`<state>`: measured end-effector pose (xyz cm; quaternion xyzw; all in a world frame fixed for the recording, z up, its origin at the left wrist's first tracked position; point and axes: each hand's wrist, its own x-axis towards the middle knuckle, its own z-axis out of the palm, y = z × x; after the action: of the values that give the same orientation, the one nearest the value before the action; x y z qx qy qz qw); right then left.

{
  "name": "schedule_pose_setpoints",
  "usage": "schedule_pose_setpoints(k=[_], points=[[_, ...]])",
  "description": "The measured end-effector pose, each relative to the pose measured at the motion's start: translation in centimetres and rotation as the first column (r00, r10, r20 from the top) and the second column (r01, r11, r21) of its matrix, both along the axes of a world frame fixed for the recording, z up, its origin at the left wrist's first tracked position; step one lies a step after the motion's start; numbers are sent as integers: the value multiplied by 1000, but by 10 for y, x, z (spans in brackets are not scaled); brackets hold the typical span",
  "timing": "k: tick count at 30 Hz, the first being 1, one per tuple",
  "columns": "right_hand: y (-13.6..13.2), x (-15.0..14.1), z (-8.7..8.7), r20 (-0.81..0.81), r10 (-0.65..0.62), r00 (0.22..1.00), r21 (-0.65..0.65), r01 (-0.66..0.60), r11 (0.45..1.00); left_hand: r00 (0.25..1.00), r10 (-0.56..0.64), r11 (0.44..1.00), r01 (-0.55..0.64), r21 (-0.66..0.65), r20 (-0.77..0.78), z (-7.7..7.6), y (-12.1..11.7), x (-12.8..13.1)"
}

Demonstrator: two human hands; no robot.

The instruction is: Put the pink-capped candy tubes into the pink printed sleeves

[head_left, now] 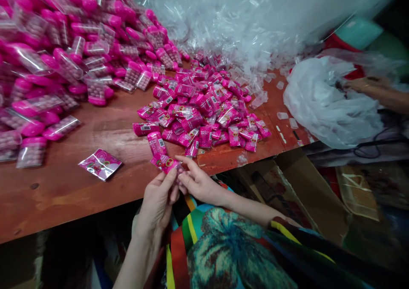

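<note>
My left hand (pixel 158 193) and my right hand (pixel 200 180) meet at the table's front edge. Pinched between their fingers is a small candy pack (pixel 168 163), with a pink printed wrapper and pale pink balls showing at its lower end. How far the wrapper covers it is partly hidden by my fingers. Just beyond lies another pink wrapped pack (pixel 156 144), close to the held one. Flat on the table to the left is a loose printed wrapper (pixel 100 164). A heap of wrapped packs (pixel 207 101) lies ahead of my hands.
Unwrapped candy packs with bright pink caps (pixel 67 63) pile high at the left of the wooden table (pixel 64 195). Transparent plastic pieces (pixel 230 20) form a large heap behind. At right, another person's hand (pixel 358 84) touches a white plastic bag (pixel 332 105). Cardboard (pixel 306 182) stands below the edge.
</note>
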<state>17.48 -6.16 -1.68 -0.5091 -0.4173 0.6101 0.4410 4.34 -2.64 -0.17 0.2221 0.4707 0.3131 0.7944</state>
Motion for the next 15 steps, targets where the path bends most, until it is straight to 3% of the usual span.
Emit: schedule_pose_setpoints(k=[3, 5, 9, 15], points=[[5, 3, -3, -310, 8, 951, -177, -66, 982, 997, -69, 998, 69, 3, -17, 0, -4, 2], [7, 5, -4, -375, -15, 927, -208, -68, 976, 993, -115, 993, 116, 11, -12, 0, -5, 2], [7, 7, -9, -295, -34, 955, -131, -5, 991, 996, -92, 995, 92, 49, 2, -1, 1, 0], [2, 15, -19, -201, 87, 976, -42, -97, 994, 1000, -18, 998, 18, 53, 6, 0, 8, -3]])
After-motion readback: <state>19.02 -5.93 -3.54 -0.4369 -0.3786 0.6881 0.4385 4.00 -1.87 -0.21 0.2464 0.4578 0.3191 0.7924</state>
